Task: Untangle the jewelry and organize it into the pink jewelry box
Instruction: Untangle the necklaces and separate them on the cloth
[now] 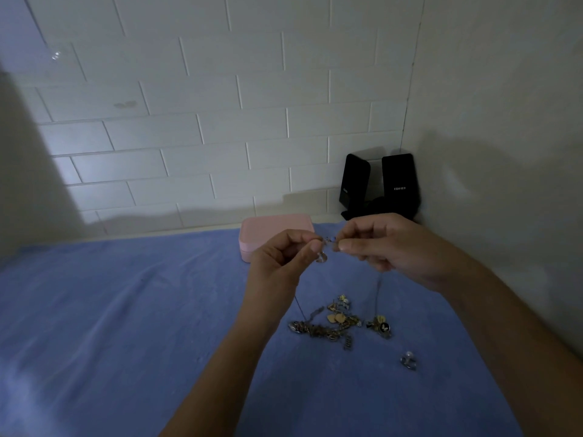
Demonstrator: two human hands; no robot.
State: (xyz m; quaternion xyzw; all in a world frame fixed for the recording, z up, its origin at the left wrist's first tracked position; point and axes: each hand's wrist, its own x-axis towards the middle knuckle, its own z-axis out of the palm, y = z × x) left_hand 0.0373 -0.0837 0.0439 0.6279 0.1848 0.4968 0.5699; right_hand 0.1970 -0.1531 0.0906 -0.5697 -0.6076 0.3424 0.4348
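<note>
Head view: both hands are raised above a blue cloth-covered surface (126, 310), working at a thin silver-coloured chain (329, 241). The left hand (284, 257) pinches the chain between thumb and forefinger, its other fingers curled in. A small clear rounded pendant (321, 257) hangs just below that thumb. The right hand (385, 247) pinches the same chain close by, thumb against forefinger, so only a short stretch of chain shows between the two hands.

From each hand a strand drops toward the cloth. The left strand runs to a tangled heap of gold and silver jewelry (331, 323). The right strand runs to a smaller cluster of charms with a round black disc (380, 325), just right of the heap. Whether the strands are knotted into these cannot be told. A small glassy clear piece (408, 361) lies alone on the cloth, nearer the camera and apart from both.

The pink rounded-corner jewelry box (271, 230) stands at the far edge of the cloth, by the white brick-pattern wall (220, 121), behind the left hand and partly hidden by it. Its lid is down, so its inside and contents are hidden. All the jewelry in view is outside it, in the hands or on the cloth.

Two black upright speakers (399, 184) stand in the corner, right of the box and behind the right hand.
</note>
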